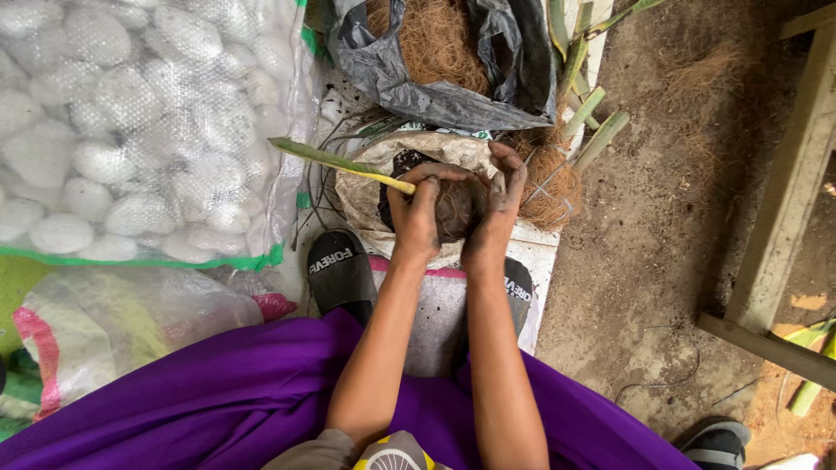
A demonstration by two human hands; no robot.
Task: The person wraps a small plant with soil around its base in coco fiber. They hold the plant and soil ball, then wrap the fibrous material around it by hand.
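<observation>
Sitting at far left, a net sack of white pebbles (131, 122). Pinching the base of a long green leaf (335, 161) with the left hand (416, 209), fingers curled. Cupping a brown fibre-wrapped root ball (457, 209) between both palms, over an open sack of dark soil (370, 187). Pressing from the right hand (501, 200), fingers closed around the ball. Better keeping pressure even, likely preventing fibre slipping loose.

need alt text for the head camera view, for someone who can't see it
Seen from above, a person's left hand and right hand cup a brown fibrous ball with a green leaf stem over an open sack of dark soil. A mesh bag of white stones lies to the left, a black bag of coconut fibre beyond.
</observation>
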